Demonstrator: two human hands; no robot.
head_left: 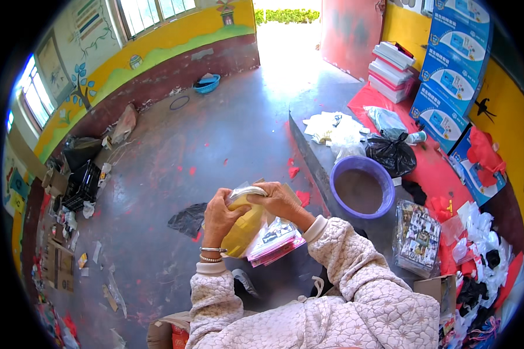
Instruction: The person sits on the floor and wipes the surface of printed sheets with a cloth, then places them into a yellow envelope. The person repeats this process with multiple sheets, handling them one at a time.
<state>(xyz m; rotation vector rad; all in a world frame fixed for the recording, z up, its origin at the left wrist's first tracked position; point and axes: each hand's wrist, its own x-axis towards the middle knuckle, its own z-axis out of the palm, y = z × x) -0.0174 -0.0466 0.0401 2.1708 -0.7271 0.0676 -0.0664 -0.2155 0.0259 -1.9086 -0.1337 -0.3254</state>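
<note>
Both hands are raised in front of me at a yellow, partly see-through thing (243,228) that looks like a plastic bag. My left hand (220,214) grips its left side, fingers curled at the pale, bunched upper edge (247,191). On the other side, my right hand (278,200) pinches the same edge between thumb and fingers. Just below and to the right of the bag is a stack of flat pink packets (276,239) with pictures on top; what supports them is hidden. A piece of brown cardboard shows behind my right hand.
To the right, a purple basin (362,187) stands on a low platform, near a black plastic bag (392,153) and picture packets (418,237). Blue boxes (454,67) are stacked along the right wall. A black crate (82,185) and litter line the left wall. Black plastic (186,221) lies on the floor.
</note>
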